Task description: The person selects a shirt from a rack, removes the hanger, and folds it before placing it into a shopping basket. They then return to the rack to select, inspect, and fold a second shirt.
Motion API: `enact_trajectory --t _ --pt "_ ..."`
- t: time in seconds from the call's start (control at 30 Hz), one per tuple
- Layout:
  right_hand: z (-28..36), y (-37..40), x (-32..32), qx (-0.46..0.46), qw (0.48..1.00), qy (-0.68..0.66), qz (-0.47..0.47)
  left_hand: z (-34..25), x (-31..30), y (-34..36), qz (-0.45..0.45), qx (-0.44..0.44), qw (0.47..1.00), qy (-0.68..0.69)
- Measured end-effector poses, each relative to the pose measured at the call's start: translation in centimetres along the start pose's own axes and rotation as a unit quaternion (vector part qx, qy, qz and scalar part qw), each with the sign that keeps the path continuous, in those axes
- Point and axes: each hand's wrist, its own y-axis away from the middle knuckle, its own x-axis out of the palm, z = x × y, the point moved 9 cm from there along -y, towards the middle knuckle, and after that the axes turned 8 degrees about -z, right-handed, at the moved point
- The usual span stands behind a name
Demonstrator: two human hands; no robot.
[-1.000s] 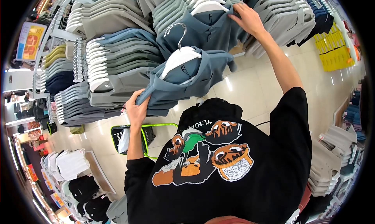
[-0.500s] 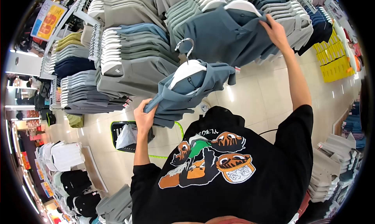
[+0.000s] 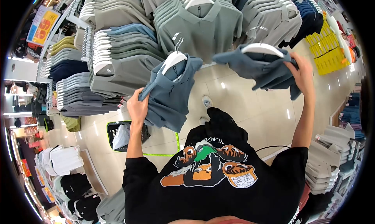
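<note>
My left hand (image 3: 137,108) is closed on the shoulder of a blue-grey polo shirt (image 3: 166,103), which hangs on a white hanger (image 3: 174,61) with a metal hook. Off to the right, my right hand (image 3: 302,73) grips the shoulder of a second, darker blue-grey polo shirt (image 3: 269,71), also on a white hanger (image 3: 262,49). This second shirt is tilted and partly blurred. Both shirts are held apart from each other, in front of a rack where a grey-green polo shirt (image 3: 199,26) faces outward.
Racks of grey, green and navy shirts (image 3: 125,73) line the front and left. On the floor stands a black basket (image 3: 113,130) with a green rim and a white bag (image 3: 122,136). Folded clothes (image 3: 322,161) lie at right, near yellow packages (image 3: 328,61). A price sign (image 3: 43,26) hangs upper left.
My right hand has drawn the darker shirt away from the rack, down and to the right, uncovering the grey-green shirt behind. My left hand has shifted slightly left with its shirt.
</note>
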Motion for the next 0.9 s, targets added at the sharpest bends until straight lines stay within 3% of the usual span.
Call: enact_trajectory --t 0.13,0.37,0.6,0.73,0.9 --pt "0.8 0.8 0.8 0.007 0.998 -0.013 0.067 -2.9 3.6 -3.2 0.028 0.038 0.999 0.018" --pt "0.9 0.9 6.2 -0.01 0.992 -0.096 0.079 -8.8 11.7 -9.5 0.054 0.103 0.987 0.11" --pt "0.6 1.4 13.1 0.037 0.976 -0.174 0.126 -10.7 17.9 -12.3 0.097 0.058 0.969 0.222" --pt "-0.8 0.4 14.7 0.101 0.96 -0.222 0.135 -10.1 18.4 -12.9 0.086 0.041 0.964 0.249" --pt "-0.9 -2.3 15.2 0.089 0.961 -0.222 0.138 -9.6 18.0 -14.4 0.062 0.026 0.962 0.263"
